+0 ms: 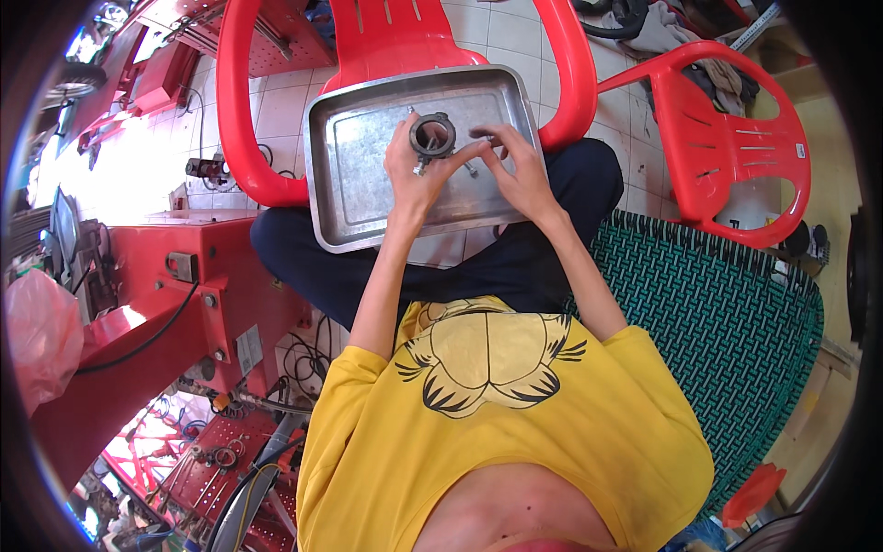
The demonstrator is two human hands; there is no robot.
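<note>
A metal tray [349, 166] rests on a red plastic chair [382, 32] in front of me. Above the tray, my left hand [414, 175] grips a dark, round metal fitting [442, 124] with a hollow bore and small bolts [418, 169], thumb stretched to the right. My right hand [522, 175] is closed beside it, fingertips meeting the left thumb; what they hold is too small to make out. A loose-looking slim metal piece [471, 169] shows between the hands.
A second red chair [727, 156] stands at the right, above a green woven seat [708, 340]. On the left are red steel machinery [156, 322], a pink plastic bag [41, 340] and cables. Clothes [662, 32] lie piled at the top right.
</note>
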